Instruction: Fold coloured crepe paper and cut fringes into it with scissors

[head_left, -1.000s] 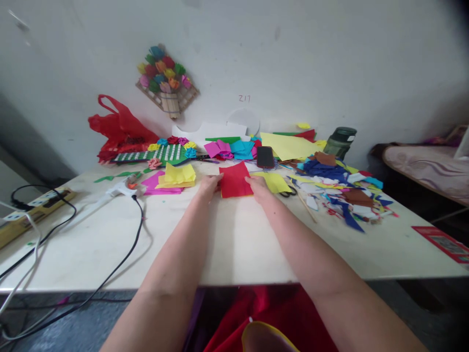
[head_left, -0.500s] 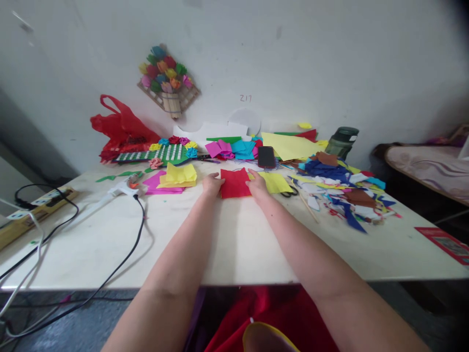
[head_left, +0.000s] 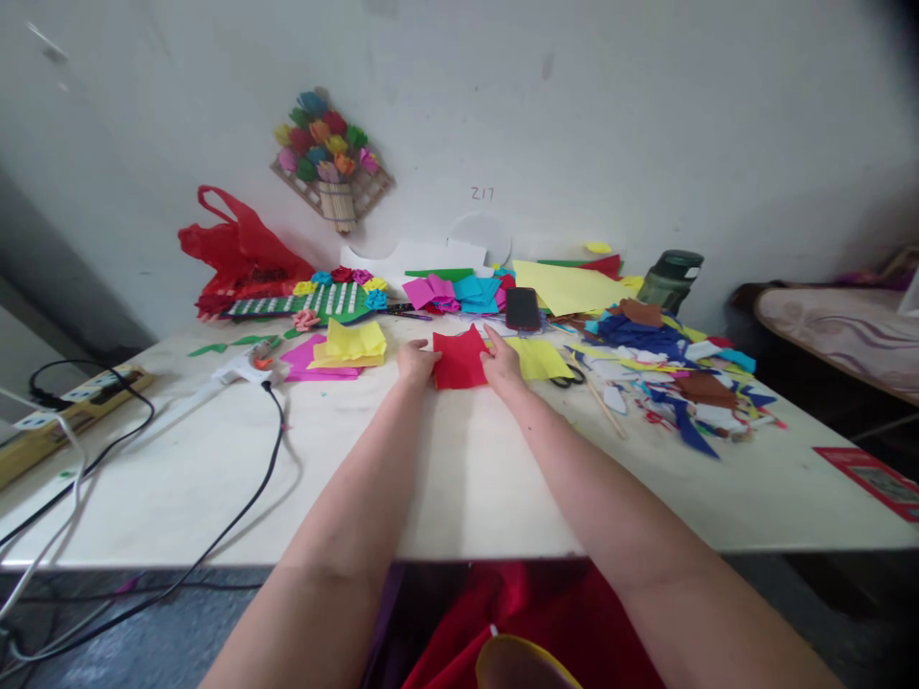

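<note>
Between my hands is a square of red crepe-like paper (head_left: 460,360), its upper edge curving up at the corners. My left hand (head_left: 417,364) pinches its left edge, thumb toward the sheet. At the right edge, my right hand (head_left: 504,364) grips it with the fingers pointing forward. A yellow sheet (head_left: 542,360) lies just right of my right hand, beside the dark scissor handles (head_left: 571,377). To the left, folded yellow paper (head_left: 350,343) rests on magenta sheets (head_left: 298,357). Behind the red paper lies a black phone (head_left: 523,309).
Paper scraps (head_left: 675,373) are heaped on the right, with a thin stick (head_left: 607,407) nearby. A green bottle (head_left: 669,279) stands behind them. At left are a red plastic bag (head_left: 240,244), a charger with a black cable (head_left: 277,431) and a power strip (head_left: 78,411).
My right hand has shifted slightly left with the red paper's right edge, and the sheet looks a little narrower and more bowed. The left hand stays nearly in place.
</note>
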Tool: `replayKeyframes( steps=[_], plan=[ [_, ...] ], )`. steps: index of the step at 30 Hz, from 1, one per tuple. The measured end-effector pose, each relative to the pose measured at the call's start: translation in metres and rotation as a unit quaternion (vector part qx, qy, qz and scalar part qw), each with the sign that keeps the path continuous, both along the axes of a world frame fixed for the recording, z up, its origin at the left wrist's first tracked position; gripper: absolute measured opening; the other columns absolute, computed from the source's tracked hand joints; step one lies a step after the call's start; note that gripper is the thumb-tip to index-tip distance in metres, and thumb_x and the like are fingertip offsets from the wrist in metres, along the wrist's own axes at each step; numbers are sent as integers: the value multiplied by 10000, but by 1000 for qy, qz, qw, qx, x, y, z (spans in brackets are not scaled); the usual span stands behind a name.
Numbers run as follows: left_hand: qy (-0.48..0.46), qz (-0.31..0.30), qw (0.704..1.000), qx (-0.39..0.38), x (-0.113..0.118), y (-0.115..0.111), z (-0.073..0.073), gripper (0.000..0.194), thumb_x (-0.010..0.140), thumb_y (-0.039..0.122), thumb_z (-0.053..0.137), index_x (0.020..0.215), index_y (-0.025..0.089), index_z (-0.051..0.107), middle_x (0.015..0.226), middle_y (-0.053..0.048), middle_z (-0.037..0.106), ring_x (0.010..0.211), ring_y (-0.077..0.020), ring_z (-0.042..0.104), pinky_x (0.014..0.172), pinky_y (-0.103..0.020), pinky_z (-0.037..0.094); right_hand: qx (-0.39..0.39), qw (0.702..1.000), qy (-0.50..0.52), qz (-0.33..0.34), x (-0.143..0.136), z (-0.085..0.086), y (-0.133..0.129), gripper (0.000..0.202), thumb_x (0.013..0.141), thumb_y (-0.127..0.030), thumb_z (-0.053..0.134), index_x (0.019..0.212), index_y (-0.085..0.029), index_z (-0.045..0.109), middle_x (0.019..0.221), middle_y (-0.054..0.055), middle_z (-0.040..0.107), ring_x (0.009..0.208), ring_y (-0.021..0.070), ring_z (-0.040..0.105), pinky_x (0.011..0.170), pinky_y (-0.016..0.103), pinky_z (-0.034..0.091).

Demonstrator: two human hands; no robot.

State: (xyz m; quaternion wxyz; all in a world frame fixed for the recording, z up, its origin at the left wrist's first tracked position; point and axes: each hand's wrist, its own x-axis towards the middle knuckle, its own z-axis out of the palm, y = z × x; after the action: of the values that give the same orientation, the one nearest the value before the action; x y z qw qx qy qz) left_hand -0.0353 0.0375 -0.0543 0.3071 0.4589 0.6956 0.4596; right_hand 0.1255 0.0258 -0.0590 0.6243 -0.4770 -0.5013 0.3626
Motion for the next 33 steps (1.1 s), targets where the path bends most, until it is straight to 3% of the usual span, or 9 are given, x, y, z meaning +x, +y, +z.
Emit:
replayKeyframes(
  steps=[9, 15, 19, 21, 27, 33],
  plan=[
    [7, 9, 1000, 6, -2, 3, -2, 545, 583, 241, 719, 1098, 123, 585, 813, -94, 676, 790, -206, 641, 671, -256, 477, -1, 998, -65, -4, 3, 6, -7, 345, 588, -34, 571, 730, -318, 705, 680, -31, 649, 894, 181, 553, 912, 316, 380],
    [-3, 12, 1000, 19, -1, -1, -1, 575, 552, 244, 747, 1091, 132, 582, 799, -85, 677, 773, -209, 642, 674, -264, 484, -29, 968, -247, -22, 3, 6, -5, 237, 631, -89, 568, 631, -285, 700, 763, -8, 677, 806, 205, 580, 846, 370, 423],
    [-1, 20, 1000, 21, 0, 0, -1, 562, 554, 233, 743, 1083, 129, 586, 805, -87, 676, 780, -206, 641, 694, -272, 487, -26, 970, -238, -37, 2, 5, -4, 202, 607, -100, 595, 620, -272, 700, 722, -1, 682, 773, 200, 597, 834, 355, 431],
    [4, 23, 1000, 18, 0, 1, -1, 547, 561, 231, 735, 1079, 131, 590, 803, -85, 674, 774, -200, 642, 701, -272, 487, -28, 967, -250, -35, 2, 5, -4, 176, 617, -122, 595, 638, -258, 705, 728, 1, 688, 784, 193, 604, 832, 330, 433],
    [10, 34, 999, 20, 1, 1, -1, 498, 577, 215, 717, 1058, 141, 611, 739, -56, 669, 740, -181, 642, 712, -261, 486, -56, 921, -384, -25, 2, 8, -7, 235, 734, -225, 518, 865, -213, 712, 902, 28, 698, 871, 180, 618, 802, 261, 447],
    [4, 28, 999, 36, 0, 0, -2, 474, 586, 204, 703, 1050, 154, 621, 740, -51, 670, 728, -171, 640, 691, -251, 486, -69, 912, -403, -21, 2, 9, -8, 238, 748, -262, 518, 888, -228, 707, 936, 15, 692, 894, 174, 614, 799, 248, 447]
  ],
)
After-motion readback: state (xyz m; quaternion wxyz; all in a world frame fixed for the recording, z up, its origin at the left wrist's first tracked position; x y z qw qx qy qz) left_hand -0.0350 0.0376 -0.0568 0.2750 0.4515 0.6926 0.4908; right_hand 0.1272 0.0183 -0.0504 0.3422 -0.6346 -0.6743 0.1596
